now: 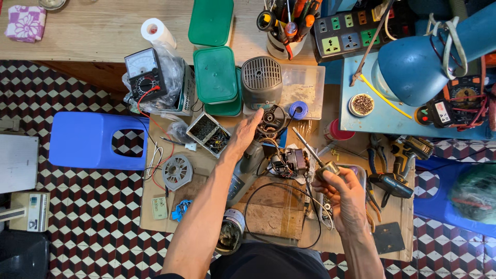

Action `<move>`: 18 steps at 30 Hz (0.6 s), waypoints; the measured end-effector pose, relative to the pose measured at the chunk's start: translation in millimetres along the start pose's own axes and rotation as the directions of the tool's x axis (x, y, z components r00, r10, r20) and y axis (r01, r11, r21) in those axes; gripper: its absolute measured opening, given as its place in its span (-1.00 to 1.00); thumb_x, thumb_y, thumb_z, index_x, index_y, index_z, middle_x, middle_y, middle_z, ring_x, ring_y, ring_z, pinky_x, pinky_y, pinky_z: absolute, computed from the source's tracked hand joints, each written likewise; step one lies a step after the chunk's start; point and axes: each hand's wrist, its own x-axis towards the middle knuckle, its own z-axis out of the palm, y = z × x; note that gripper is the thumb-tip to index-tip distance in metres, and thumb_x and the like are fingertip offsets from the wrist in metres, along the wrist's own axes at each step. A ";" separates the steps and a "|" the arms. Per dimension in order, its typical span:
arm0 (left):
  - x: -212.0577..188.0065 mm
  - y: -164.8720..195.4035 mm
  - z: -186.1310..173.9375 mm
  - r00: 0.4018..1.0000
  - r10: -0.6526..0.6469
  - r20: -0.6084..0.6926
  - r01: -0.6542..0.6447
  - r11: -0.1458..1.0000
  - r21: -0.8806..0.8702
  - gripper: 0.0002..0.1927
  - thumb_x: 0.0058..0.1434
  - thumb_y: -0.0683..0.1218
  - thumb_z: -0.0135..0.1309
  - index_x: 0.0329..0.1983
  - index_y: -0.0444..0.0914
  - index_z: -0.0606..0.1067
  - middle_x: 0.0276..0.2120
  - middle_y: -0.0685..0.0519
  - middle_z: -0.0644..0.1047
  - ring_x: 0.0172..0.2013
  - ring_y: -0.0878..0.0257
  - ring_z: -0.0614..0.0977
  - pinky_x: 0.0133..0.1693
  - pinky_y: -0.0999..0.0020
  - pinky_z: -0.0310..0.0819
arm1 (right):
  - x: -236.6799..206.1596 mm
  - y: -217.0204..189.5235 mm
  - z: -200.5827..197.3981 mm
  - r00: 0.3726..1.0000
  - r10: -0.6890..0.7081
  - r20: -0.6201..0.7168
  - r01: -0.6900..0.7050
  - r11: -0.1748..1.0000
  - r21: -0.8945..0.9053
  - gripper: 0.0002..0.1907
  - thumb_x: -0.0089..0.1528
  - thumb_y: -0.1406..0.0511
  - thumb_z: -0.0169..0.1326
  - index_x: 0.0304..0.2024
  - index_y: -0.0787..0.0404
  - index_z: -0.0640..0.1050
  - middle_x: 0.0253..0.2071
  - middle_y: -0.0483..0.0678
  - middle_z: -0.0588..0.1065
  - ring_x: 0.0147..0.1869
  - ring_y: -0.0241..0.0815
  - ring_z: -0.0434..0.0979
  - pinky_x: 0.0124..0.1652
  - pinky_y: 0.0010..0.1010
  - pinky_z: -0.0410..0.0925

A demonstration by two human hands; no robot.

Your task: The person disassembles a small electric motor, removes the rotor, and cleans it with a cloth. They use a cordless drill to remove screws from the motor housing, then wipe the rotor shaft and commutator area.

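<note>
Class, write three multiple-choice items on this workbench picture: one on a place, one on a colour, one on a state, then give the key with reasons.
1. Where is the blue stool?
A. left of the workboard
B. on the wooden desk
C. under the lamp

2. What colour are the lidded boxes?
A. red
B. green
C. white

3. What is the right hand doing?
A. resting flat and empty
B. holding a screwdriver
C. gripping the pliers

Key: 1 A, the stool stands on the tiled floor left of the board. 2 B, their lids are green. 3 B, the fingers close round its handle, while the left hand reaches to the opened motor unit.
</note>
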 end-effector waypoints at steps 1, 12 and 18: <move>2.0 -0.8 -1.0 1.000 -0.005 0.016 0.005 1.000 -0.005 0.03 0.11 0.56 -0.11 0.35 -0.31 0.36 0.31 -0.17 0.41 0.35 0.03 0.35 0.33 0.14 0.10 | -3.3 3.0 -4.6 1.000 0.008 0.011 -0.009 0.999 0.035 -0.65 0.18 0.32 0.22 -0.05 0.32 0.43 -0.22 0.11 0.57 -0.18 -0.08 0.64 -0.10 -0.26 0.50; 26.8 -20.3 -6.5 0.994 -0.111 0.007 0.111 0.993 -0.031 -0.13 0.14 0.53 -0.05 -0.09 -0.35 0.63 -0.07 -0.09 0.59 -0.02 0.11 0.52 0.11 0.13 0.33 | -52.3 17.4 -13.1 0.998 0.056 -0.018 -0.052 0.981 0.186 -0.66 0.22 0.25 0.16 -0.01 0.28 0.46 -0.16 0.07 0.57 -0.08 -0.09 0.59 0.04 -0.24 0.41; 16.7 -20.4 -4.1 0.999 -0.020 -0.033 0.020 1.000 -0.017 -0.24 0.24 0.45 -0.08 0.03 -0.29 0.61 -0.09 -0.06 0.57 -0.07 0.14 0.52 0.06 0.21 0.36 | -81.3 9.7 -14.1 0.999 0.002 -0.035 0.005 0.981 0.192 -0.65 0.23 0.27 0.15 0.02 0.27 0.44 -0.12 0.08 0.59 -0.03 -0.09 0.61 0.06 -0.25 0.40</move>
